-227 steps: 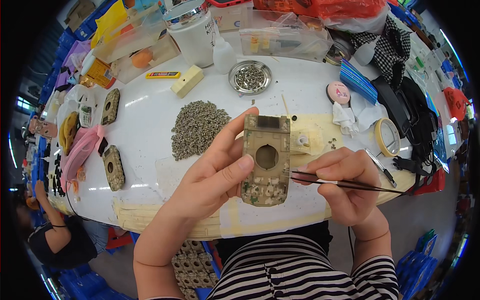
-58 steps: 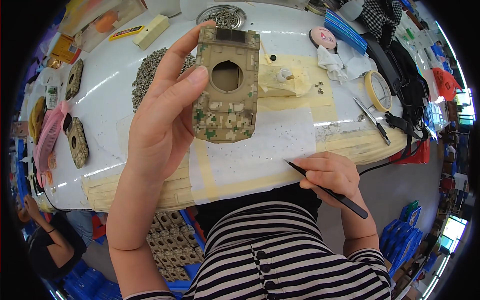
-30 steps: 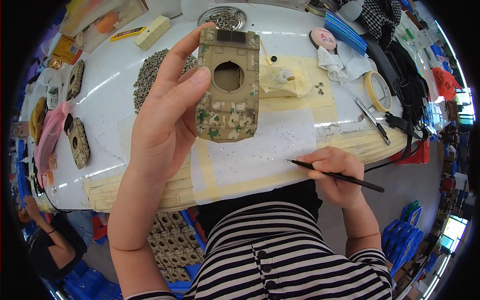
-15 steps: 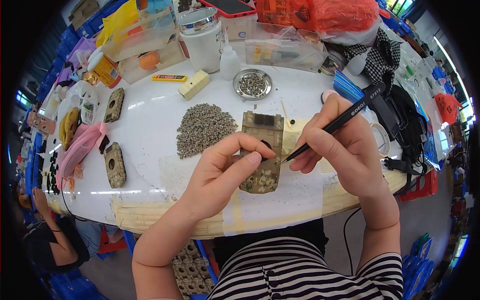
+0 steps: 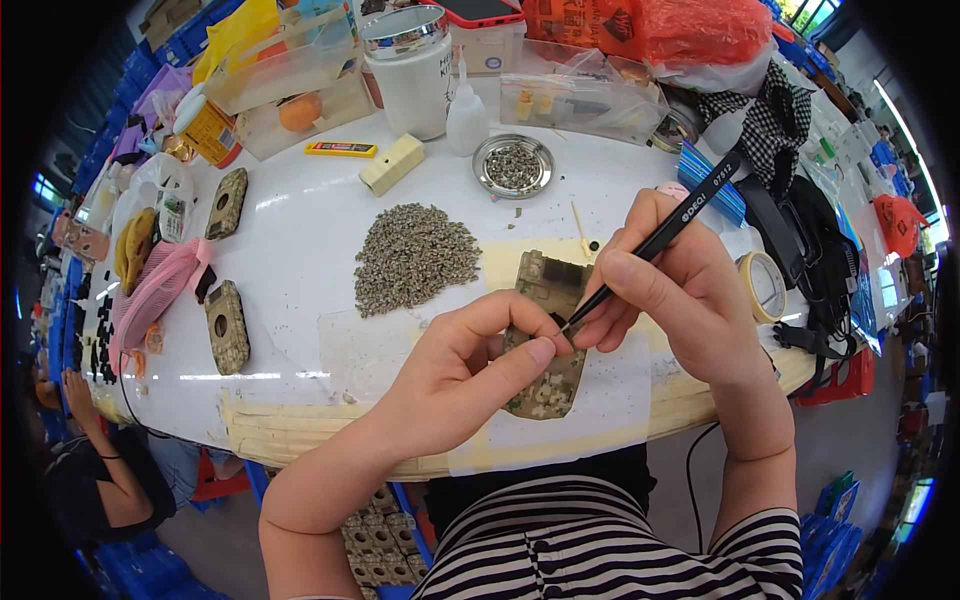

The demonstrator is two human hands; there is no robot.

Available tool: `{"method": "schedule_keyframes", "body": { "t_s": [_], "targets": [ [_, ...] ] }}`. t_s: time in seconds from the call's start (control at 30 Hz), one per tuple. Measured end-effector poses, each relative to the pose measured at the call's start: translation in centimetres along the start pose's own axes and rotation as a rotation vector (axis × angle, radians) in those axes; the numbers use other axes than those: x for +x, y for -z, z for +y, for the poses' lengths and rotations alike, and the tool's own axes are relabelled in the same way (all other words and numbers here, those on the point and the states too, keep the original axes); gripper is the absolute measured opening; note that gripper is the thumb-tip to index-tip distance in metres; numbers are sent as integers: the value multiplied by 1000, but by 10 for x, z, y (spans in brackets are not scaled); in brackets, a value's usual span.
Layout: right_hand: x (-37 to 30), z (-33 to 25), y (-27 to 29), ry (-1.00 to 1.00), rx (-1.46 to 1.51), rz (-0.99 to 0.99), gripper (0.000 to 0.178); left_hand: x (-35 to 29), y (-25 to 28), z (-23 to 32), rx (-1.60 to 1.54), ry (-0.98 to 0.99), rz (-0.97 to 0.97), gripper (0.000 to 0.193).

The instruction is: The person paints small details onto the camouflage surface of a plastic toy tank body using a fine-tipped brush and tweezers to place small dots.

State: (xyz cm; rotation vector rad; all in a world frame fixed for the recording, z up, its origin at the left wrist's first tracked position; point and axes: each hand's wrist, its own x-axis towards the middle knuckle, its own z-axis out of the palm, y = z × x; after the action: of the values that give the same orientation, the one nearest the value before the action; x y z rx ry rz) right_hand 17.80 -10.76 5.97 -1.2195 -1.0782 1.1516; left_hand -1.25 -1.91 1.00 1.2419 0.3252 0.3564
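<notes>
In my right hand are slim black tweezers, gripped like a pen, their tips pointing down and left. My left hand has thumb and forefinger pinched right at those tips; whatever small thing is between them is too small to make out. Beneath both hands lies a camouflage-patterned vehicle body, slightly tilted, its middle partly covered by my fingers. To the left of it spreads a heap of tiny grey-brown parts.
Two more camouflage bodies lie at the left. Farther back are a round metal dish of small parts, a cream block, a white squeeze bottle and a white canister. A tape roll stands right. Another person sits lower left.
The vehicle body has shifted right and nearer to me and turned a little. My left hand has moved right, bringing its fingertips together with the tweezers' tips, which were apart from them.
</notes>
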Motion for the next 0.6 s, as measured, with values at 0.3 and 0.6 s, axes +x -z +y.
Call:
{"method": "schedule_keyframes", "body": {
  "t_s": [0.3,0.6],
  "targets": [
    [0,2,-3,18,14,-7,17,1,0,-3,-35,-11,34,12],
    [-1,3,-6,34,32,-4,16,1,2,-6,-76,-19,62,12]
  ]
}}
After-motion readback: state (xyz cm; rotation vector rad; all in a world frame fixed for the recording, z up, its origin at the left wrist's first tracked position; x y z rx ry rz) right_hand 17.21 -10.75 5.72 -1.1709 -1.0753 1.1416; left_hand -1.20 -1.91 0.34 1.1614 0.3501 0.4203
